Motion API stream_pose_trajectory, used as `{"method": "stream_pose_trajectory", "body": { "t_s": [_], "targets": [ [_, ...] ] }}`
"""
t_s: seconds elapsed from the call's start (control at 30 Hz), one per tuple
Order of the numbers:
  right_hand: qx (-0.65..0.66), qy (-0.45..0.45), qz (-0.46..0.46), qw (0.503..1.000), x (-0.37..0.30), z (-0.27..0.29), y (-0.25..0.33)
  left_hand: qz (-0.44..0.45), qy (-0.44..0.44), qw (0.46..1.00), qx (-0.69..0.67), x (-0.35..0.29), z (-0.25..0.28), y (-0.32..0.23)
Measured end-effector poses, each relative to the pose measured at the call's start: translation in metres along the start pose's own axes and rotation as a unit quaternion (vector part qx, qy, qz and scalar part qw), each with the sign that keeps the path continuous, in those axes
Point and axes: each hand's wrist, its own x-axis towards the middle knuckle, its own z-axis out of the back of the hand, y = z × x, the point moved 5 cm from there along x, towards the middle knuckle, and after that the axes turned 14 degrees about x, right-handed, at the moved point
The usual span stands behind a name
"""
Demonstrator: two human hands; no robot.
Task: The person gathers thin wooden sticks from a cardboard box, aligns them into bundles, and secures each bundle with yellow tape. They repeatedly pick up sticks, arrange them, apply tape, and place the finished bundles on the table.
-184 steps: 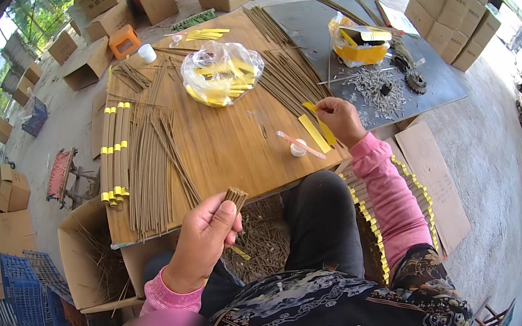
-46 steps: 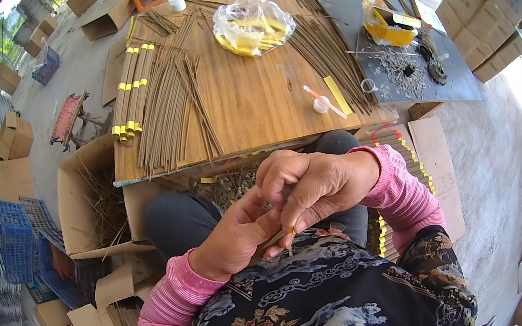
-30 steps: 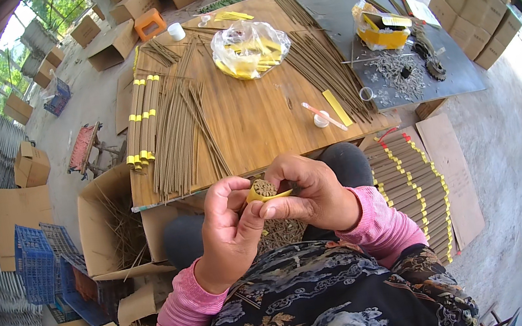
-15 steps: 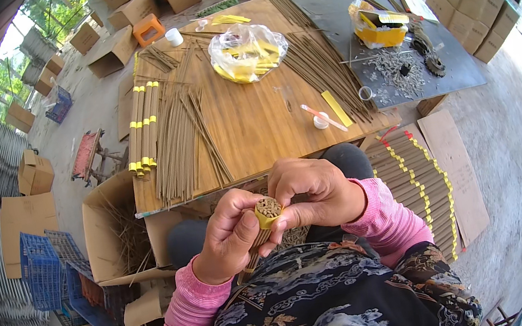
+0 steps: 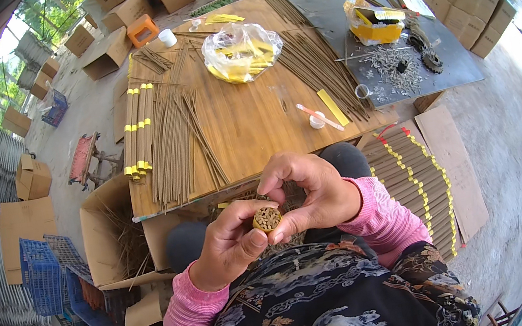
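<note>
Held in front of my lap is a bundle of thin brown incense sticks (image 5: 267, 219), its round cut end tilted up toward me and a yellow paper band around it. My left hand (image 5: 229, 243) wraps the bundle from the left, thumb and forefinger close to the banded end. On the other side, my right hand (image 5: 309, 189) presses its thumb against the band while the forefinger arches over at the back. The bundle's lower length is hidden by my hands.
Loose sticks (image 5: 171, 149) and banded bundles (image 5: 138, 131) lie on the wooden table (image 5: 239, 129). A plastic bag of yellow strips (image 5: 242, 52) and a small white cup (image 5: 317, 121) sit there. Banded bundles (image 5: 404, 175) lie to the right; an open carton (image 5: 104, 233) stands left.
The bundle has tipped so that its cut end faces me more fully, and less of the band's side shows. My right forefinger has lifted and arched away from the band.
</note>
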Motion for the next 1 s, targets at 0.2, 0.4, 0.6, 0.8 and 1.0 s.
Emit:
{"method": "stream_pose_trajectory", "body": {
  "t_s": [0.2,0.4,0.6,0.8,1.0],
  "targets": [
    [-0.067,-0.009,0.041,0.997,0.000,0.003,-0.003,0.024,0.009,0.999,-0.039,0.005,-0.005,0.002],
    [-0.105,0.002,0.024,0.994,0.002,0.011,-0.010,0.039,-0.002,0.997,-0.070,0.012,-0.001,0.010],
    [-0.282,-0.236,-0.063,0.928,-0.025,0.100,-0.017,-0.008,-0.145,0.985,-0.094,0.027,0.030,0.015],
    [-0.603,-0.235,-0.258,0.717,-0.100,0.182,-0.090,-0.026,-0.198,0.974,-0.105,0.032,0.038,0.022],
    [-0.505,-0.266,-0.284,0.770,-0.107,0.191,-0.109,-0.021,-0.192,0.969,-0.152,0.030,0.040,0.026]
  ]
}}
